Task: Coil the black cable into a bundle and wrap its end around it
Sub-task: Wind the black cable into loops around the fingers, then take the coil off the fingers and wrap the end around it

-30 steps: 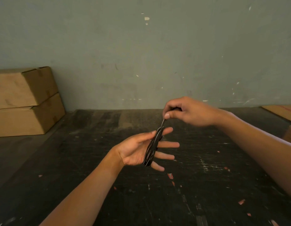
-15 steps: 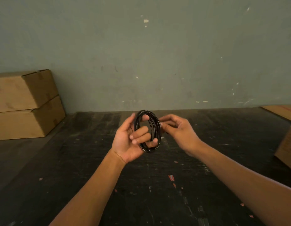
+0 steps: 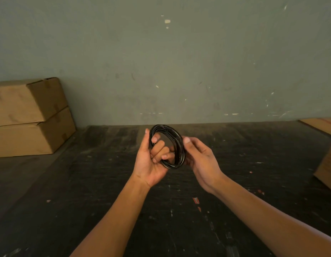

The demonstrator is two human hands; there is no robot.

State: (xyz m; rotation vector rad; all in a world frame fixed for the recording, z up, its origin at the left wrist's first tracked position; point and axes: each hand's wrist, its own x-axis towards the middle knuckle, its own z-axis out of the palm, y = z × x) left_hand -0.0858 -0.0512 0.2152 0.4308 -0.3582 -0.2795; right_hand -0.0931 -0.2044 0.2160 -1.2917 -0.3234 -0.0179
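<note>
Head view: the left hand [image 3: 148, 164] holds up a coil of thin black cable [image 3: 176, 145], its fingers [image 3: 160, 149] curled through the ring's opening and the thumb raised behind the coil's left edge. The right hand [image 3: 199, 160] grips the coil's right side, thumb on the strands and fingers curled behind. The coiled bundle hangs in the air above the dark, scuffed desk [image 3: 105, 191]. Two stacked brown cardboard boxes [image 3: 29, 115] stand at far left against a grey-green wall [image 3: 179, 62]. Another cardboard box [image 3: 327, 164] sits at the right edge.
</note>
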